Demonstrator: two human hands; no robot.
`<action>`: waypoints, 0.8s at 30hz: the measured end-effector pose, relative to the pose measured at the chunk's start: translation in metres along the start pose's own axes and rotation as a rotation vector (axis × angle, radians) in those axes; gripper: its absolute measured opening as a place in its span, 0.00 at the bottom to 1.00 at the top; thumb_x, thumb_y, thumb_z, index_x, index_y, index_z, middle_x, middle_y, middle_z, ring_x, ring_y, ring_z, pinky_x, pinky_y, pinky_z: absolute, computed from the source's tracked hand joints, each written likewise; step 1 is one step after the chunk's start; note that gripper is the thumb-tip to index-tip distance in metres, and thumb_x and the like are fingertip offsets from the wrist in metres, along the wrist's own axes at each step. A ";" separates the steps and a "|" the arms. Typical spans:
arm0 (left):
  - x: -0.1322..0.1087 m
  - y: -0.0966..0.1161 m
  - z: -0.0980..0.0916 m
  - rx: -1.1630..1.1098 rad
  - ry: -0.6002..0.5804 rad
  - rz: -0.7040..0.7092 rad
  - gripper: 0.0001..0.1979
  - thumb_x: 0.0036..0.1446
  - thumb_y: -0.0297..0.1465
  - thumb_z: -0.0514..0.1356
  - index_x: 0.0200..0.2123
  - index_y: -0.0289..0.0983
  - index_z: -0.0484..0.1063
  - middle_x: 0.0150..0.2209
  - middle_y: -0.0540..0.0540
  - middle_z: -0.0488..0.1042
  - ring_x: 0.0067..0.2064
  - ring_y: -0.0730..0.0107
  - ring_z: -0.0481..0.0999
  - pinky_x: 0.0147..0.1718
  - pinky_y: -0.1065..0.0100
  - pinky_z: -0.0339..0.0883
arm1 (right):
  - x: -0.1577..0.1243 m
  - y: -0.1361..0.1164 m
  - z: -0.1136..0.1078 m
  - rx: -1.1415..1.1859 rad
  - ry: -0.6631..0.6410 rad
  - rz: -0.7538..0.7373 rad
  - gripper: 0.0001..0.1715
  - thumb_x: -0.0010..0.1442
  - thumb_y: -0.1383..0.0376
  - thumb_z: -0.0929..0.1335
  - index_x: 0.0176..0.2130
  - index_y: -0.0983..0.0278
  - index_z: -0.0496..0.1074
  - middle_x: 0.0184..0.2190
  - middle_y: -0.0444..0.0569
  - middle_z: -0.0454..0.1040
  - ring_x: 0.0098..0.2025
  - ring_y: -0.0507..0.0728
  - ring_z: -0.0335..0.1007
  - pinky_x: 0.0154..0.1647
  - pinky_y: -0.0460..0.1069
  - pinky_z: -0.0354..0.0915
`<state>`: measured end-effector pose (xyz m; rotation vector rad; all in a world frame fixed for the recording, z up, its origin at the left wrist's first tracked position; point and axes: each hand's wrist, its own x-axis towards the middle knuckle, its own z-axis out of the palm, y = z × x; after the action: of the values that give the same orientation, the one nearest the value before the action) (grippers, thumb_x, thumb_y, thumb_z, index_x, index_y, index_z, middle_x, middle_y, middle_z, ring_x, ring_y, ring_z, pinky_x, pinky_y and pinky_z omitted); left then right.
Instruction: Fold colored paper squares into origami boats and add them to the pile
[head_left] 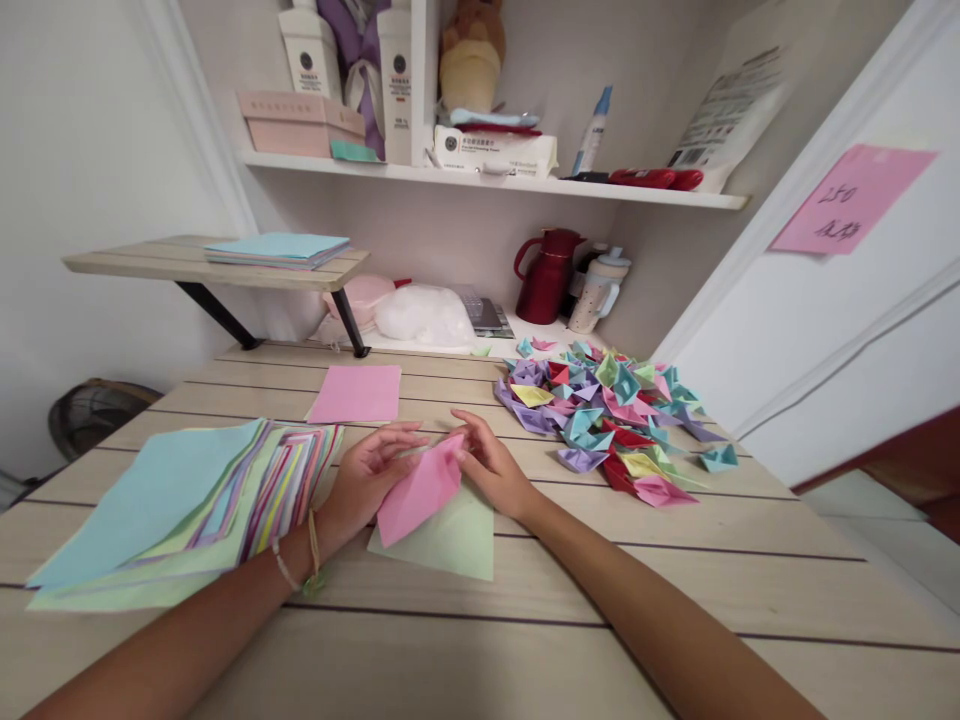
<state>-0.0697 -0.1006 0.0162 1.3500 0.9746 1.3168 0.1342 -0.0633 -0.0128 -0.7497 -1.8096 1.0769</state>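
Observation:
A partly folded pink paper [420, 490] is held between my two hands, tilted above a flat pale green sheet [454, 535] on the table. My left hand [375, 470] grips its upper left side, thumb on the near face. At its upper right corner, my right hand [491, 460] pinches the paper between thumb and fingers. Beyond my left hand a flat pink sheet [355, 393] lies on the table.
A fanned stack of coloured paper [157, 490] lies at the left. Many folded paper boats [607, 400] are heaped at the right. A small raised shelf [142, 262] bears more paper [277, 250]. A red jug [547, 278] and a bottle [598, 292] stand at the back.

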 end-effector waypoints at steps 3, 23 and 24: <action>0.000 -0.004 0.001 0.033 -0.118 -0.015 0.13 0.49 0.31 0.66 0.39 0.36 0.73 0.57 0.38 0.67 0.59 0.58 0.66 0.55 0.60 0.62 | 0.000 0.001 0.002 0.204 0.015 0.012 0.34 0.57 0.58 0.69 0.59 0.56 0.55 0.41 0.47 0.65 0.35 0.51 0.67 0.37 0.48 0.66; -0.011 -0.002 0.010 -0.019 -0.270 -0.232 0.19 0.57 0.38 0.60 0.46 0.42 0.56 0.34 0.49 0.76 0.25 0.74 0.72 0.22 0.75 0.58 | -0.016 -0.078 0.044 0.306 0.490 0.227 0.26 0.52 0.59 0.72 0.48 0.59 0.63 0.34 0.45 0.69 0.33 0.53 0.71 0.31 0.47 0.68; -0.010 -0.003 0.010 -0.032 -0.258 -0.223 0.17 0.57 0.39 0.59 0.45 0.42 0.56 0.33 0.49 0.75 0.25 0.75 0.71 0.21 0.75 0.58 | -0.024 -0.094 0.047 0.341 0.517 0.203 0.22 0.53 0.60 0.72 0.46 0.59 0.64 0.33 0.45 0.70 0.35 0.53 0.70 0.32 0.47 0.68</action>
<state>-0.0609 -0.1109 0.0119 1.3080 0.8925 0.9606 0.0974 -0.1420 0.0505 -0.9131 -1.1000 1.1548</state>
